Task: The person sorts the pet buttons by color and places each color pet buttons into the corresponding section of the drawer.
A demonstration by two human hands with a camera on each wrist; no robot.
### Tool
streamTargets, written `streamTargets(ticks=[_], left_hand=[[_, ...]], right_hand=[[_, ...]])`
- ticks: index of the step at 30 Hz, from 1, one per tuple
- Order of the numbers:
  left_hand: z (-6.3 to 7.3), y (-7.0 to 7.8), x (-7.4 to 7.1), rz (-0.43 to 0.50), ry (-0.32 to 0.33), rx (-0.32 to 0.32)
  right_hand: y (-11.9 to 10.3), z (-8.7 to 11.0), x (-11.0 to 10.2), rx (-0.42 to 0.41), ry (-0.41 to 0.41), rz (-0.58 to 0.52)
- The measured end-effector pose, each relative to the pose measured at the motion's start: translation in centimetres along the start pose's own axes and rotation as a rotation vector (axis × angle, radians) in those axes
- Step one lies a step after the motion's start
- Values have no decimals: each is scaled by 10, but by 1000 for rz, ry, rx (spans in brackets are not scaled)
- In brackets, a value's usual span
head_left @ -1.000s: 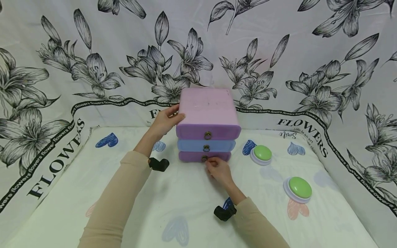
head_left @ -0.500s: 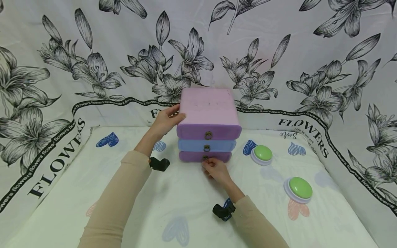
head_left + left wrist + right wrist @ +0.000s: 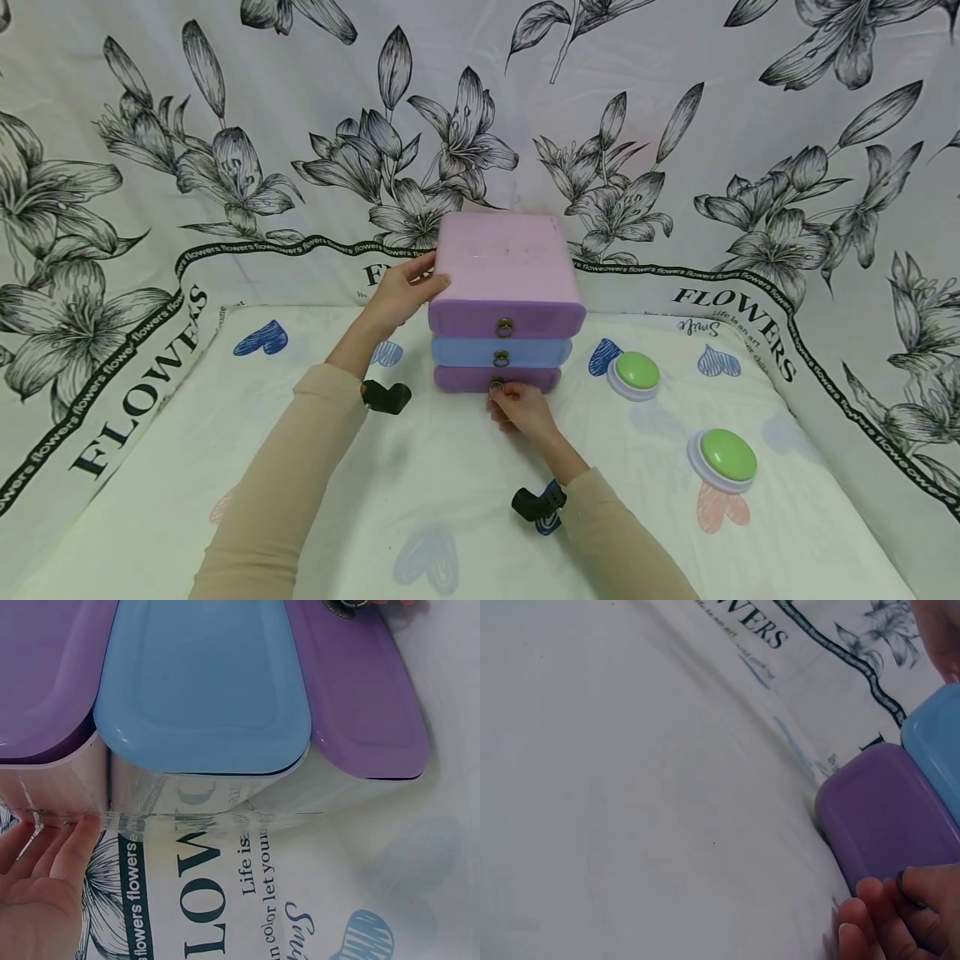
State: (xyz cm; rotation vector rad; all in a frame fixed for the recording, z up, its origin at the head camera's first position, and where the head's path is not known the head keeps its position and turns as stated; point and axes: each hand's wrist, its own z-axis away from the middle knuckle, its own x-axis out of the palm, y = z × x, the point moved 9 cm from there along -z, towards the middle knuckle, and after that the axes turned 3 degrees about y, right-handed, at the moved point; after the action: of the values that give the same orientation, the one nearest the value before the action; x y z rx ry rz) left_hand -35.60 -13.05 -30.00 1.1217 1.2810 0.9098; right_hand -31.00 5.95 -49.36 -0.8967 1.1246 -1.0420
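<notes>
A small three-drawer cabinet [image 3: 510, 258] with a pink top stands at the back centre. Its drawer fronts run purple, blue [image 3: 461, 352] and purple from top to bottom, each with a ring pull, and all look closed. My left hand [image 3: 405, 292] rests against the cabinet's upper left side, thumb at the top edge; the left wrist view has its fingers [image 3: 67, 859] extended along the pink wall. Low in front, my right hand [image 3: 525, 408] pinches the ring pull [image 3: 901, 886] of the bottom purple drawer [image 3: 885, 814] between thumb and finger, the other fingers curled below.
Two green push buttons on white bases, one nearer the cabinet [image 3: 636, 370] and one closer to me [image 3: 727, 455], stand on the right. A white cloth [image 3: 337, 533] with heart prints covers the surface. Behind the cabinet hangs a flower-printed curtain [image 3: 337, 83].
My right hand has shifted slightly left, its thumb and finger now on the bottom drawer's ring pull. The left hand and the drawers look the same.
</notes>
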Motion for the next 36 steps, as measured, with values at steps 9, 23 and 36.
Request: streamTargets(ticks=[9, 23, 36], left_hand=[[0, -1, 0, -4, 0, -4], [-1, -1, -1, 11, 1, -8], [-16, -19, -4, -2, 24, 21]], right_hand=[[-2, 2, -4, -44, 31, 6], [-16, 2, -9, -222, 154, 302], [-23, 6, -12, -296, 273, 498]])
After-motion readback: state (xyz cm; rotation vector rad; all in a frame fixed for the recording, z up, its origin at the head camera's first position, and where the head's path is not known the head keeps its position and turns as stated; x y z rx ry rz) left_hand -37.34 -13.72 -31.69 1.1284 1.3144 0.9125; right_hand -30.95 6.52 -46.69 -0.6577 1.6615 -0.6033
